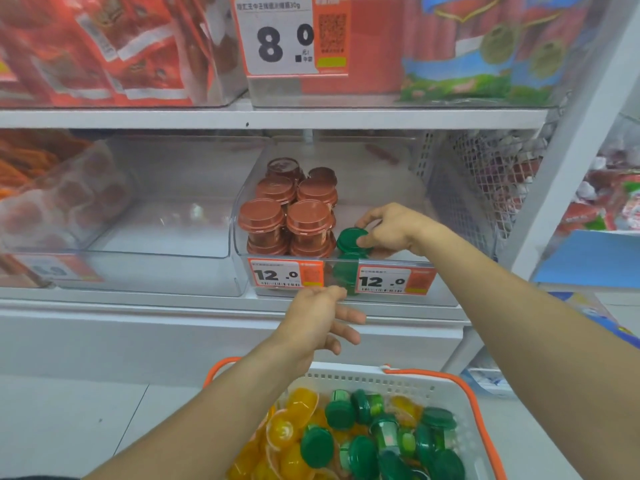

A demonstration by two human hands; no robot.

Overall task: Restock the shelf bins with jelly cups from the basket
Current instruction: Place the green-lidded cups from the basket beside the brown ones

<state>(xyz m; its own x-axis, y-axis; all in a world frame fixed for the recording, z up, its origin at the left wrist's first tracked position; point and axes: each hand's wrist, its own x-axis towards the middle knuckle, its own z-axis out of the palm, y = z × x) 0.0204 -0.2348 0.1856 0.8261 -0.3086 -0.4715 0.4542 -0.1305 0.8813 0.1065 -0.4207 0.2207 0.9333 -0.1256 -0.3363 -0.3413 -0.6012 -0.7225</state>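
Observation:
My right hand point(391, 230) reaches into a clear shelf bin point(381, 188) and pinches the lid of a green jelly cup point(349, 239), which sits on top of another green cup point(344, 275). Stacks of brown-lidded jelly cups point(291, 216) fill the bin's left side. My left hand point(320, 318) hovers in front of the bin's price tags with fingers relaxed, holding nothing. Below, a white basket with orange handles point(446, 382) holds several green-lidded cups point(317, 446) and orange jelly cups point(294, 427).
To the left stands an empty clear bin point(166, 216), then a bin of pale packets point(59, 202). A white mesh panel point(485, 178) closes the shelf's right end. The upper shelf point(242, 116) carries red snack bags and an 8.0 price tag point(280, 36).

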